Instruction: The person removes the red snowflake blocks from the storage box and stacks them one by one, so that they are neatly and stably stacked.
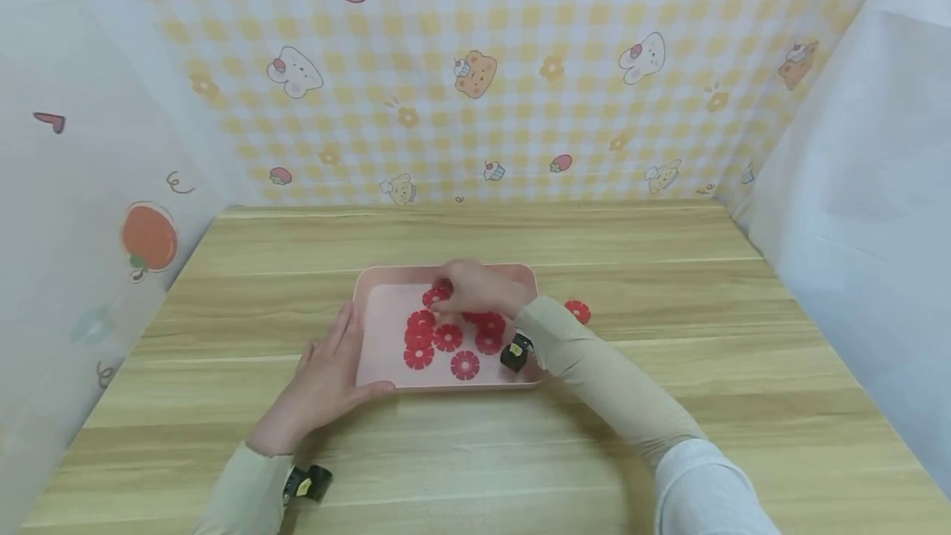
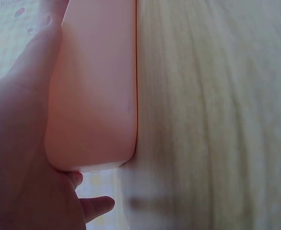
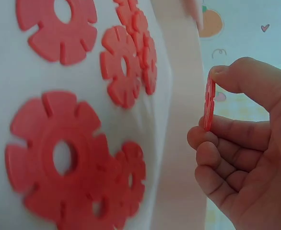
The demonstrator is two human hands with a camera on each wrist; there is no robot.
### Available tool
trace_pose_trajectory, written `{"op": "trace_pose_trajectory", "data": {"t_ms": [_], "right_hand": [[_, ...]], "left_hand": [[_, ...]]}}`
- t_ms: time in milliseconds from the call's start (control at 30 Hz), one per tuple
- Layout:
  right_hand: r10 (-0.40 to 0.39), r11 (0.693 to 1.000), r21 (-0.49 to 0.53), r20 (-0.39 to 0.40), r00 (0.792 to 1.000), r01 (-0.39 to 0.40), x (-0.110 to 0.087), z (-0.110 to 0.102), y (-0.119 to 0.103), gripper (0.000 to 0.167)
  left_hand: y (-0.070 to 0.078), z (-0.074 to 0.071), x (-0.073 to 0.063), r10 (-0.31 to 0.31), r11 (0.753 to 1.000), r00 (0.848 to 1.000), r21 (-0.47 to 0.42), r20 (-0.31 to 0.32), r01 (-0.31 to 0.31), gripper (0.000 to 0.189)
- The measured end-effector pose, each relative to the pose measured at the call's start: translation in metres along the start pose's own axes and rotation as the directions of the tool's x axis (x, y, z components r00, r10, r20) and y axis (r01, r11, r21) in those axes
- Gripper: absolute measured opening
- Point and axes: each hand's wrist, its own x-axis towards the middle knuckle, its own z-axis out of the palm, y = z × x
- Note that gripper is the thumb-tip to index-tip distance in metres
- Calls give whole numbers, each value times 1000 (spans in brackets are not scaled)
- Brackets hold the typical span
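A pink rectangular tray [image 1: 382,324] holds several red notched plastic discs [image 1: 448,338], flower-like with a hole in the middle. My left hand [image 1: 330,374] lies with extended fingers along the tray's left side, its thumb by the front edge. In the left wrist view the palm is up against the tray's outer wall [image 2: 97,86]. Over the back part of the tray, my right hand [image 1: 475,287] pinches one red notched disc [image 3: 209,103] edge-on between thumb and fingers. Several discs lie beneath that hand, some overlapping.
One more red disc [image 1: 578,311] lies on the wooden table [image 1: 669,287], just right of the tray. A patterned cloth [image 1: 550,106] hangs behind the table, with pale sheets at both sides. Small black cameras [image 1: 516,352] are strapped to both wrists.
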Motion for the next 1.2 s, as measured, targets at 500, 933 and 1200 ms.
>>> {"op": "trace_pose_trajectory", "data": {"t_ms": [500,933,1200], "right_hand": [[-40,992,-125,-87,995,29,-22,-24,5,28],[-69,982,-183,-168,983,37,-44,-46,27,26],[-49,986,-166,-216,975,13,-60,-56,44,26]], "left_hand": [[0,0,0,5,1000,1000,16,1,-5,120],[2,1,1,8,999,1000,35,-3,-8,120],[2,-1,1,-1,999,1000,37,6,0,123]]}}
